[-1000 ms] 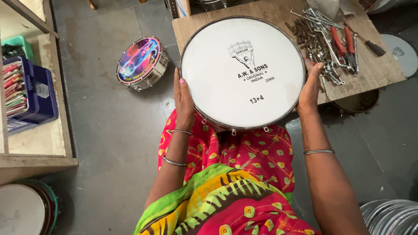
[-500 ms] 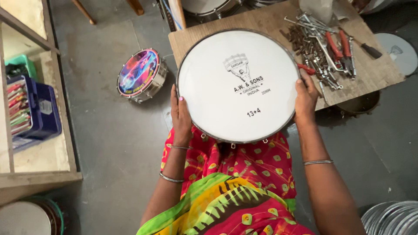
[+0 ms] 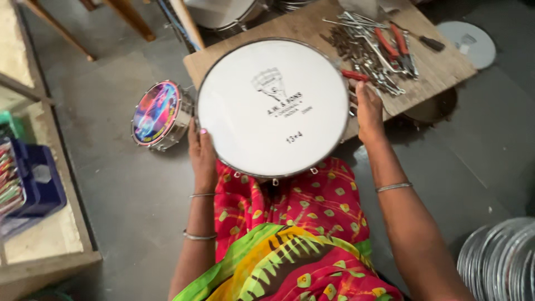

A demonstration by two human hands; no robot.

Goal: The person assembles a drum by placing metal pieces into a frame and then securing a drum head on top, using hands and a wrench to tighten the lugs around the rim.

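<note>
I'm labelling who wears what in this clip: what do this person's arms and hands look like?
Both forearms are bare, with no sleeves. The left hand has pink-painted nails, and two thin silver bangles circle that forearm. One thin silver bangle sits behind the right hand.

The bare grey concrete floor (image 3: 106,184) fills the room, evenly lit with soft shadows. A low brown wooden board worktop (image 3: 446,64) lies far right, with slanted wooden furniture legs (image 3: 128,17) at far left. A pale stone shelf unit (image 3: 39,245) stands along the left, holding a dark blue plastic crate (image 3: 39,184).
</note>
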